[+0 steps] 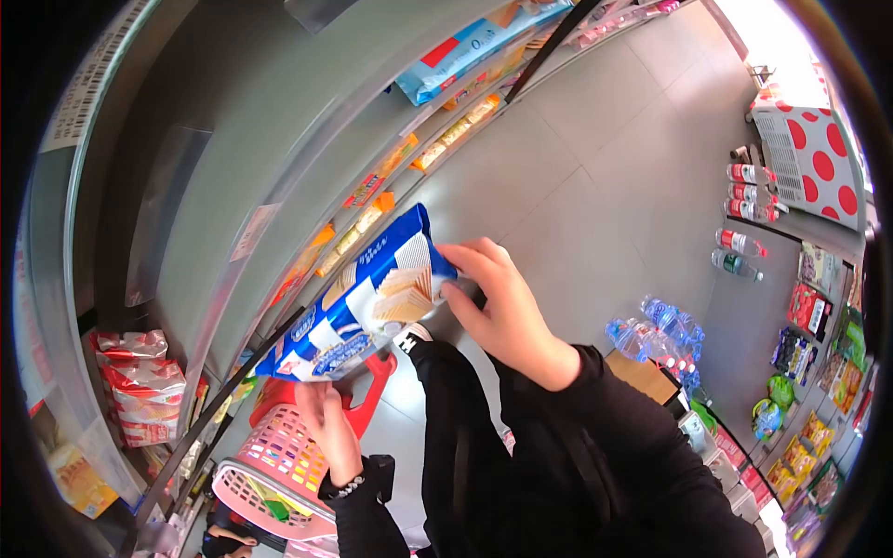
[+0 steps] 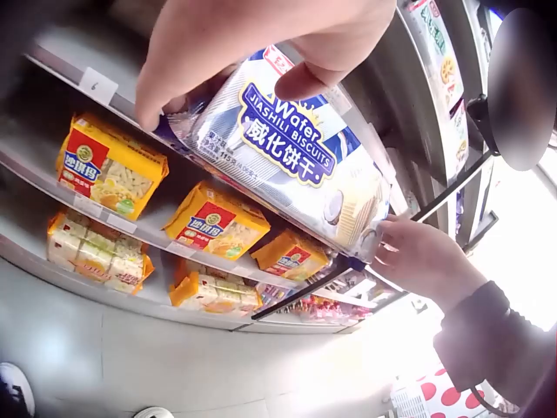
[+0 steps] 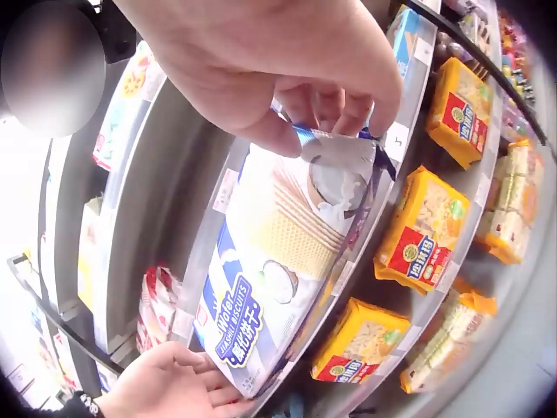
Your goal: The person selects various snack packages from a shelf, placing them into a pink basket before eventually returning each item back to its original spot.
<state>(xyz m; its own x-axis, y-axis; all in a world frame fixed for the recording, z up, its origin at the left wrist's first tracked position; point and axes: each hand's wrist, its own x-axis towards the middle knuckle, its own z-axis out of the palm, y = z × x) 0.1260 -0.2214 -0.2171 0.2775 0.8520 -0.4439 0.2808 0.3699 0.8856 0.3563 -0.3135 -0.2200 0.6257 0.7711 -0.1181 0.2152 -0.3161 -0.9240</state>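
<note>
My left hand [image 1: 326,423] grips one end of this wafer pack [image 1: 367,302], right hand [image 1: 512,316] pinches the other, right in front of the shelf [image 1: 298,102]. Probably light, slick film, crumbly inside, so I'd stick to the ends and not squeeze the middle. Lower down, the pink basket [image 1: 288,445] has something green [image 1: 277,510] in it, can't tell what.

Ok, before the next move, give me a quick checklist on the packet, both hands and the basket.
1. Left hand gripping one end of the wafer packet: ok.
2. Right hand gripping the opposite end: ok.
3. Name label readable in the left wrist view: ok.
4. Packet seals intact: cannot tell, hands cover parts of the ends.
5. Packet inside the pink basket: not ok, it's in the hands.
</note>
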